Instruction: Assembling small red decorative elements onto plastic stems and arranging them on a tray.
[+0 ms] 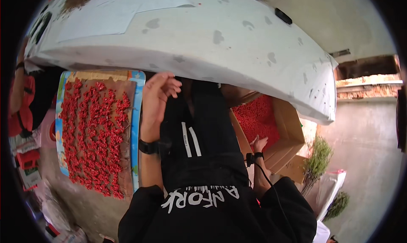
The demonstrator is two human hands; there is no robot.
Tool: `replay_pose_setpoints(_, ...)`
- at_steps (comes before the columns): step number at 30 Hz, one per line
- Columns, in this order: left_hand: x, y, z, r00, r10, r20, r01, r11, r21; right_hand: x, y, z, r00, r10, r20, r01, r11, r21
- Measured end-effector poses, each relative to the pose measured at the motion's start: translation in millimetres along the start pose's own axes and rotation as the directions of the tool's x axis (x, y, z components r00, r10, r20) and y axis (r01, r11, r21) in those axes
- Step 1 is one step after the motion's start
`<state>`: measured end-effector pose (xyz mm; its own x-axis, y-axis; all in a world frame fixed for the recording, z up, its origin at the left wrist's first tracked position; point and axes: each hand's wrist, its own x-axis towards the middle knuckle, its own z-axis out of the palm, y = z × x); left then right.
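My left hand [160,89] is raised beside the table edge, its fingers loosely bent and apart with nothing visible in them. To its left, many sprigs of red berries [91,132] lie in rows on a brown sheet, on a blue-edged board [135,137]. On the right my right hand [259,144] reaches over the near side of a cardboard box [291,122], thumb and fingers apart, at the edge of loose small red beads or berries [256,115] inside. Its fingertips are small and hard to make out; I see nothing held.
A table with a pale patterned cloth [203,43] overhangs my legs, with paper sheets [101,22] and a black object [283,16] on it. Green twigs [317,158] stand right of the box. A cable [271,183] runs past my right arm. Another person's arm [18,82] shows at far left.
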<state>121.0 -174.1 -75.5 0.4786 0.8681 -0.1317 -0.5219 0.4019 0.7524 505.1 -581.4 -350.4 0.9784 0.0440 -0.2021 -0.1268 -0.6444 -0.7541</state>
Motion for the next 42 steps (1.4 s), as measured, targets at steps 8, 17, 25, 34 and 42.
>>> replay_pose_setpoints(8,145,34,40,0.971,0.234,-0.053,-0.217,0.952,0.217,-17,-46,-16,0.999,0.005,0.054,-0.026,0.916,0.4)
replay_pose_setpoints(17,184,22,42,0.934,0.344,-0.098,-0.282,0.876,0.391,-35,-219,-60,0.944,-0.317,0.09,0.28,0.916,0.287)
replay_pose_setpoints(25,189,21,42,0.906,0.421,-0.042,-0.388,0.866,0.314,11,-454,-40,0.664,-0.585,0.466,0.203,0.74,0.641)
replay_pose_setpoints(34,188,14,41,0.743,0.665,0.08,-0.587,0.59,0.554,107,-481,59,0.517,-0.692,0.504,0.272,0.691,0.67)
replay_pose_setpoints(42,169,26,52,0.889,0.429,-0.16,-0.38,0.886,0.263,90,-482,58,0.614,-0.546,0.57,0.054,0.75,0.66)
